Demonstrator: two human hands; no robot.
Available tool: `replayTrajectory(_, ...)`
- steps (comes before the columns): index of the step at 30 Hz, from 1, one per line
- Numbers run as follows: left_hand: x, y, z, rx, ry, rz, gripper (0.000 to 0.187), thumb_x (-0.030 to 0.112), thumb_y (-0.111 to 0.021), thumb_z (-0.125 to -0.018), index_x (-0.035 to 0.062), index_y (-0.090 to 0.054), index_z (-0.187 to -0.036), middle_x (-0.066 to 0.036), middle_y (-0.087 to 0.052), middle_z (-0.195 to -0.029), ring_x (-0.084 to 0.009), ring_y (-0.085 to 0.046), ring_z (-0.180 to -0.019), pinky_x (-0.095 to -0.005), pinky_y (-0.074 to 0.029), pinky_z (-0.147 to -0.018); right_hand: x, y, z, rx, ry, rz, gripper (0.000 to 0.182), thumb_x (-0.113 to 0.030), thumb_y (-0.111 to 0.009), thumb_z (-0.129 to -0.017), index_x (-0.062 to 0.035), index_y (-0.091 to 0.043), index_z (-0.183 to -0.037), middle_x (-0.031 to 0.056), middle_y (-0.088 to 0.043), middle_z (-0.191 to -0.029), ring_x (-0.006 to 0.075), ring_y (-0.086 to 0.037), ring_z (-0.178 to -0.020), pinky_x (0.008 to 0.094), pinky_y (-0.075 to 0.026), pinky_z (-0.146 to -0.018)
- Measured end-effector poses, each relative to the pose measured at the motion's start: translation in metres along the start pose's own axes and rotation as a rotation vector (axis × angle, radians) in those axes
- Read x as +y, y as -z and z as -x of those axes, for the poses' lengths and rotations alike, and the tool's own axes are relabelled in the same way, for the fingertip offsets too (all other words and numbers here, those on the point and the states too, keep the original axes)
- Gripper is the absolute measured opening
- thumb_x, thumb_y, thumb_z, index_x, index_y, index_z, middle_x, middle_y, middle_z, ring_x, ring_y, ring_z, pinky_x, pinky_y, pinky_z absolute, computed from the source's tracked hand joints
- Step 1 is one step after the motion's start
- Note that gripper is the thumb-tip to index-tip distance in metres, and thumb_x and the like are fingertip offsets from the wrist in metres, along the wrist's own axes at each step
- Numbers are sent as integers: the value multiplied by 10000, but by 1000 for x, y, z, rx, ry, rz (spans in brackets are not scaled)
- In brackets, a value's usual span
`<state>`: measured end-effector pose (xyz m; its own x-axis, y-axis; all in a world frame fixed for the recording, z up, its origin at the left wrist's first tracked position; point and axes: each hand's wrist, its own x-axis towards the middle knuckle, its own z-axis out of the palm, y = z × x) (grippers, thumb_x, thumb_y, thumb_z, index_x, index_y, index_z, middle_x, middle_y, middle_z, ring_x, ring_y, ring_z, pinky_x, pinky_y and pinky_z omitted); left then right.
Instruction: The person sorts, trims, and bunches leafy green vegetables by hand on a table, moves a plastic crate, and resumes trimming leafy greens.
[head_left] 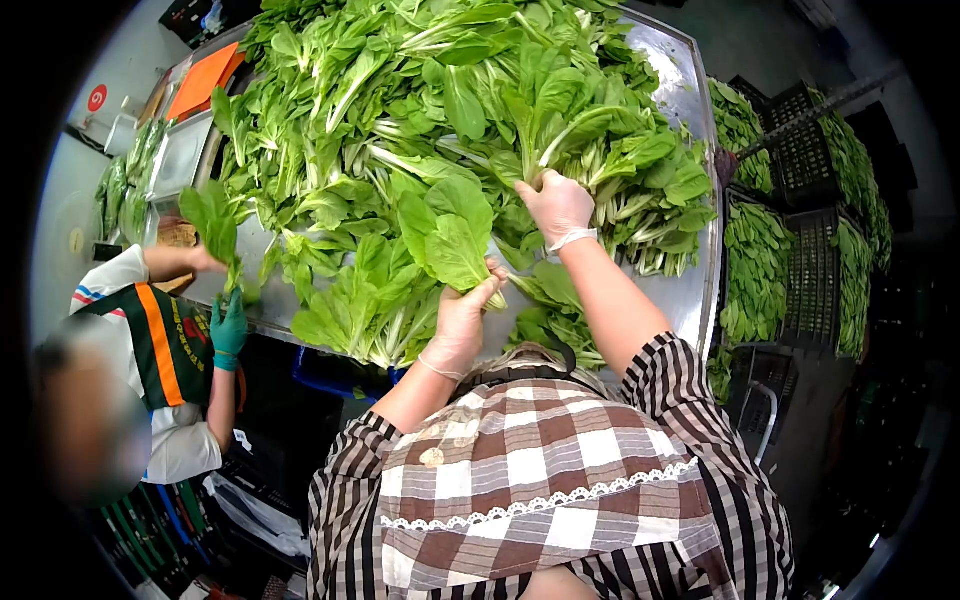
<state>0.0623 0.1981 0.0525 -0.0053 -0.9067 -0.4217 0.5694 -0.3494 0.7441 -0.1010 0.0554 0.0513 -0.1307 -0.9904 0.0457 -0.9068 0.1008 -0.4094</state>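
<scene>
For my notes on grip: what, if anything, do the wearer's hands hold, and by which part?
Left hand: leafy bunch, by its stem end. Right hand: another bunch, seemingly by its pale stem base.

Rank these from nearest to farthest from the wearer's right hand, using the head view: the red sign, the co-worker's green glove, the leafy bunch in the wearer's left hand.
From the right hand:
1. Leafy bunch, just to its left, in the left hand.
2. Green glove, farther left and lower.
3. Red sign, upper far left.
</scene>
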Motion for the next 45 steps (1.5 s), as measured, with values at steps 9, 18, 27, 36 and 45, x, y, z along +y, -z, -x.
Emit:
replayTrajectory(9, 19, -28, -16, -25, -65, 25, 294, 2, -650, -879, 3, -551, -1156, -83, -623, -1065, -173, -625, -952, -299, -518, -875, -4, 13, 10, 109, -65, -189, 237, -361, -695, -798, -124, -710, -794, 120, -695, -719, 321, -683, -689, 408, -536, -633)
replayTrajectory(18, 25, -39, -31, 17, -124, -43, 244, 20, -701, -864, 25, -615, -1093, -51, -646, -1040, -151, -622, -964, -287, -509, -827, 2, 12, 24, -51, -180, -778, 195, -241, -724, -755, -54, -685, -797, 79, -682, -674, 191, -653, -594, 321, -518, -579)
replayTrajectory(27, 17, -30, -17, -47, 63, -145, 348, 87, -742, -839, 9, -598, -1145, -49, -664, -993, -159, -634, -861, -297, -502, -806, 11, 30, 126, -323, -149, -1105, 125, -123, -690, -791, -24, -618, -766, 115, -675, -659, 163, -649, -565, 291, -521, -533)
replayTrajectory(36, 8, 9, -2, -18, 3, -11, 216, 43, -667, -876, 4, -584, -1072, -71, -643, -968, -183, -639, -815, -329, -550, -741, 64, 50, 114, -722, 272, -13, 363, -422, -701, -773, -131, -732, -988, 151, -715, -834, 319, -684, -720, 408, -546, -690)
replayTrajectory(45, 7, 9, -1, 23, 15, 13, 214, 59, -678, -875, 12, -590, -1065, -75, -663, -950, -163, -644, -801, -306, -526, -704, 8, 14, -32, -61, -212, -536, 375, -425, -647, -853, -60, -725, -818, 120, -707, -717, 243, -685, -668, 356, -523, -652)
